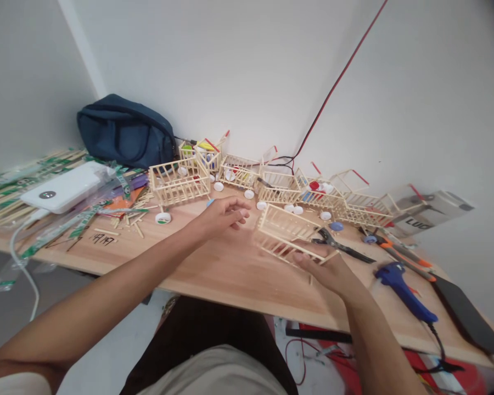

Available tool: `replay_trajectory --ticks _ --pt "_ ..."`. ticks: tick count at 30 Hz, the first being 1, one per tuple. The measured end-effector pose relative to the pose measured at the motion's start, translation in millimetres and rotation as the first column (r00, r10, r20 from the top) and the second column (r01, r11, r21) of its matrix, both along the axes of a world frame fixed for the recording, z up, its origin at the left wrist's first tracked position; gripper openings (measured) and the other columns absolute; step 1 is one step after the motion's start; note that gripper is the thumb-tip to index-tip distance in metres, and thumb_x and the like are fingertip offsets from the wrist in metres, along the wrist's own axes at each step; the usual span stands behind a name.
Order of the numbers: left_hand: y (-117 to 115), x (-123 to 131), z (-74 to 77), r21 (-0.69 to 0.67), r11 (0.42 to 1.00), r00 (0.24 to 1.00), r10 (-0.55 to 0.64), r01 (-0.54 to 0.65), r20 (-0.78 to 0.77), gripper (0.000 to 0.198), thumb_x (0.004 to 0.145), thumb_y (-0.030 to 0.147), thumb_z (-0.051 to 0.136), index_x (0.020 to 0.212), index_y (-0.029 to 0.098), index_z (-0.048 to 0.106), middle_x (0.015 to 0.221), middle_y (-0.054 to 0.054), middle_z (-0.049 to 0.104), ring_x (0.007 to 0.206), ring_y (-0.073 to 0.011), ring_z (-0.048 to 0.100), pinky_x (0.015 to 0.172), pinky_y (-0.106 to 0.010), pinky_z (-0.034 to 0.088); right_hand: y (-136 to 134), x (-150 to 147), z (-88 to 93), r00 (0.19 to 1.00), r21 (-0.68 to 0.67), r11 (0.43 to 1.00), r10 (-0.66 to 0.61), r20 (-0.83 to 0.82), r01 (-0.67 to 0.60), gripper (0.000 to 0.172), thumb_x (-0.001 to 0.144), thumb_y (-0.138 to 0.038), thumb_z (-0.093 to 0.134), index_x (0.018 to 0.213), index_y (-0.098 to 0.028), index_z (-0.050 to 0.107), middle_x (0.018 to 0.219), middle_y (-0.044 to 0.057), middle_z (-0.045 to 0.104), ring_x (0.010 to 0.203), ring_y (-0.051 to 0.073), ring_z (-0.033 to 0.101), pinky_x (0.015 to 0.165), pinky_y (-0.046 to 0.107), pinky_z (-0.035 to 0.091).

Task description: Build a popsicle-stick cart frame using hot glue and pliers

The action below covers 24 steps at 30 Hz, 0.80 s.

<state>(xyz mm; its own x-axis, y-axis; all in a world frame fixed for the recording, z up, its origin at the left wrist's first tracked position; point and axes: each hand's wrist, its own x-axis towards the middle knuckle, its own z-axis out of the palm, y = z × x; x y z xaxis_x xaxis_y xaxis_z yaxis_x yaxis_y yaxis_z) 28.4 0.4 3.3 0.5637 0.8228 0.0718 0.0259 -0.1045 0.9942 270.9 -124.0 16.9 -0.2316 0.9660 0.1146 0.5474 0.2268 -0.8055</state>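
Observation:
My right hand (327,269) grips a small basket frame (287,242) built from thin wooden sticks, tilted just above the table. The thumb and fingers close round its right end. To the left of that frame, my left hand (226,215) hovers over the table with its fingers loosely bent and apart, nothing visible in them. Behind the hands stands a row of similar stick carts, some with red handles and white bottle-cap wheels. The leftmost stick cart (180,195) is nearest to my left hand; a white cap (163,218) lies in front of it.
A blue glue gun (407,291), black pliers (346,249) and orange-handled pliers (407,255) lie at right, beside a black flat object (467,315). At left are a white power bank (68,186), bagged sticks and a blue bag (125,131). The table (214,269) has a near edge.

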Motion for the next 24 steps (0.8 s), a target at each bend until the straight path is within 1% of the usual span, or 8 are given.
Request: replay_trajectory --ticks 2,5,10,14,20,22,24 --pt "3.3 -1.7 -3.7 -0.008 1.000 1.000 0.009 -0.009 -0.008 0.030 0.080 0.034 0.064 0.101 0.013 0.062 0.092 -0.009 0.066 0.082 -0.0155 0.062 0.067 -0.027 0.053 1.9 -8.7 -6.1 0.999 0.024 0.999 0.030 0.010 -0.031 0.030 0.090 -0.037 0.055 0.113 -0.027 0.072 0.115 0.006 0.070 0.105 0.026 0.064 0.095 0.041 0.047" --pt "7.5 -2.2 -7.5 0.015 0.999 0.999 0.041 -0.041 -0.031 0.034 0.078 0.039 0.067 0.100 0.013 0.062 0.091 -0.008 0.066 0.084 -0.0166 0.062 0.067 -0.028 0.053 5.3 -17.8 -17.8 0.998 0.050 0.997 0.056 0.007 -0.057 0.029 0.091 -0.036 0.053 0.112 -0.026 0.072 0.115 0.006 0.070 0.104 0.025 0.064 0.093 0.039 0.048" --pt "10.3 3.5 -12.3 0.025 0.999 0.993 0.029 -0.026 -0.111 0.042 0.075 0.044 0.069 0.104 0.014 0.061 0.095 -0.008 0.066 0.083 -0.0179 0.063 0.065 -0.029 0.053 10.9 -20.2 -34.0 0.997 0.105 0.991 0.076 0.015 -0.077 0.029 0.092 -0.035 0.053 0.112 -0.027 0.072 0.112 0.006 0.071 0.101 0.024 0.064 0.095 0.042 0.046" --pt "10.4 10.5 -12.5 0.069 0.998 0.987 -0.003 0.014 -0.163 0.048 0.072 0.044 0.071 0.109 0.016 0.063 0.102 -0.008 0.066 0.082 -0.0173 0.063 0.069 -0.029 0.051 11.6 -17.4 -37.6 0.996 0.108 0.990 0.092 -0.006 -0.091 0.029 0.092 -0.036 0.054 0.114 -0.027 0.071 0.112 0.006 0.071 0.102 0.024 0.064 0.095 0.042 0.047" --pt "7.7 11.6 -4.6 0.079 0.992 0.963 -0.078 0.101 -0.258 0.061 0.068 0.039 0.074 0.122 0.016 0.058 0.118 -0.012 0.061 0.085 -0.0182 0.063 0.074 -0.031 0.050 10.5 -13.3 -41.7 0.995 0.099 0.991 0.094 -0.017 -0.092 0.029 0.091 -0.036 0.055 0.115 -0.027 0.070 0.114 0.006 0.070 0.106 0.024 0.063 0.094 0.039 0.047" --pt "6.7 7.9 -3.8 0.070 0.989 0.958 -0.109 0.132 -0.265 0.063 0.069 0.038 0.073 0.126 0.017 0.056 0.122 -0.013 0.060 0.091 -0.0197 0.063 0.077 -0.033 0.049 10.9 -11.8 -44.5 0.995 0.108 0.990 0.096 -0.016 -0.094 0.030 0.091 -0.036 0.055 0.115 -0.028 0.070 0.114 0.006 0.071 0.107 0.024 0.063 0.094 0.040 0.047" --pt "5.8 3.9 -3.8 0.063 0.988 0.962 -0.122 0.141 -0.243 0.060 0.074 0.040 0.069 0.127 0.018 0.055 0.124 -0.013 0.059 0.096 -0.0209 0.062 0.080 -0.033 0.048 11.5 -10.4 -47.1 0.995 0.123 0.988 0.096 -0.007 -0.095 0.029 0.090 -0.035 0.056 0.115 -0.028 0.070 0.113 0.005 0.071 0.107 0.024 0.063 0.094 0.039 0.047"
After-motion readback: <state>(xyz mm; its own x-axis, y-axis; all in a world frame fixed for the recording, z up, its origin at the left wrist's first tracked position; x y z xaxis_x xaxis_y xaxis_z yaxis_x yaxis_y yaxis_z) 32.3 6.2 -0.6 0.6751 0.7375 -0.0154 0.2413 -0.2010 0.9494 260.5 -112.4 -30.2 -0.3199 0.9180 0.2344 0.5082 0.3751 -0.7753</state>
